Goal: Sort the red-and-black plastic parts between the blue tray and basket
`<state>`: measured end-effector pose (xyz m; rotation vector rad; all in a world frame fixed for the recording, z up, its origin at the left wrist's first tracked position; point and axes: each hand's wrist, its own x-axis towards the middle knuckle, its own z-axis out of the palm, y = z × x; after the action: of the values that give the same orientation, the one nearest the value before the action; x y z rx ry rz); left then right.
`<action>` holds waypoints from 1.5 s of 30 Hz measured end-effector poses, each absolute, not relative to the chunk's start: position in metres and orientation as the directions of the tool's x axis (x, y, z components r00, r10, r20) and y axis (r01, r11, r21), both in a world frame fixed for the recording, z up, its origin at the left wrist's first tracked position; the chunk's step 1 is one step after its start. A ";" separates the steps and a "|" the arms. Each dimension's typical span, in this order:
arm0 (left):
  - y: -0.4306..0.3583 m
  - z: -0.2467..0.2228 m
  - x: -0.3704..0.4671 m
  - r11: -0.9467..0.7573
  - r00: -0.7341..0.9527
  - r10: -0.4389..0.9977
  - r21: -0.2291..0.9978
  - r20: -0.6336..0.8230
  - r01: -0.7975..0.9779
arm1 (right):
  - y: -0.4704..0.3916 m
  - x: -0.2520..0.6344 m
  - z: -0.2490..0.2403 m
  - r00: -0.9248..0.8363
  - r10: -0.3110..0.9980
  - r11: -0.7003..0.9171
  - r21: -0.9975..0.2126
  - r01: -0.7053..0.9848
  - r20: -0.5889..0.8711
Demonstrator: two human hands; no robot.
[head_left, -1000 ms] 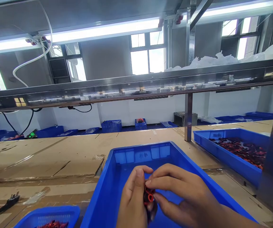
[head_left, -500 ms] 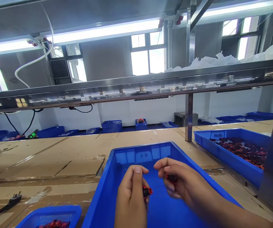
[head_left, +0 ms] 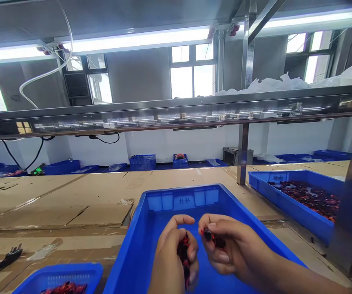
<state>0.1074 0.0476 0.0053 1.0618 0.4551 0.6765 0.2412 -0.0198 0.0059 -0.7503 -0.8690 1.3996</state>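
Fingers of my left hand [head_left: 176,251] curl round red-black pieces [head_left: 183,254] — my right hand [head_left: 229,245] pinches another piece [head_left: 208,234], both above the blue tray's [head_left: 151,201] near half.

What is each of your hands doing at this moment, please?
Left hand: closed around small red-and-black pieces.
Right hand: closed, pinching a red-and-black piece at the fingertips.

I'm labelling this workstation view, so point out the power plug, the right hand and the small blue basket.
Power plug [head_left: 13,254]: head view, on its black body.
Right hand [head_left: 245,244]: head view, mid-hand.
Small blue basket [head_left: 62,268]: head view, far rim.
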 end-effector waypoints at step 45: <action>0.063 0.010 0.096 0.536 0.985 -0.171 0.836 -0.033 0.121 | -0.046 0.248 0.029 -0.329 0.673 0.648 -0.314 0.694 0.662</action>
<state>0.0961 0.0634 0.0102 0.9902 -0.0543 -0.1738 0.2480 -0.0457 0.0295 -1.0612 -2.0622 -0.0336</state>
